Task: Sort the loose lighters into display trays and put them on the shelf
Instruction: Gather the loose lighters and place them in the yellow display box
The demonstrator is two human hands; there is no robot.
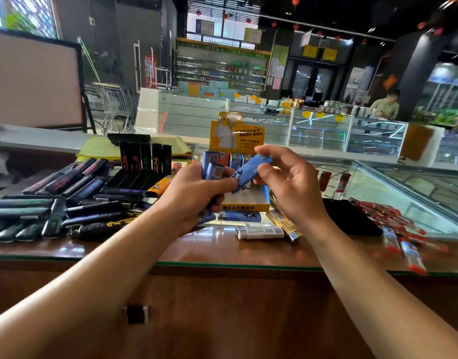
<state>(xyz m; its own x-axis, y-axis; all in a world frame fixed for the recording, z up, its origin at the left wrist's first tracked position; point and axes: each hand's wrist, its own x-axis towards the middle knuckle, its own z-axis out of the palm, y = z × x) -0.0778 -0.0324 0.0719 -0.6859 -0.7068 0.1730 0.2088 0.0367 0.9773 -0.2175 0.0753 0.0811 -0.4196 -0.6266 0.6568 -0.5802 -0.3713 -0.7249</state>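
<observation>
The left hand (194, 193) grips a bunch of blue lighters (212, 167); the right hand (287, 182) pinches one blue lighter (251, 171), next into the yellow tray (244, 204) just behind

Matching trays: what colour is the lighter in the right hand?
Blue lighter; head view shows it best.

Blue lighter (250, 171) tilted above yellow tray (244, 203)

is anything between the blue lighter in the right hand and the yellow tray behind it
Nothing visible blocks it. The right hand pinches the blue lighter just above the yellow tray; the left hand, gripping more lighters, sits beside it.
</observation>
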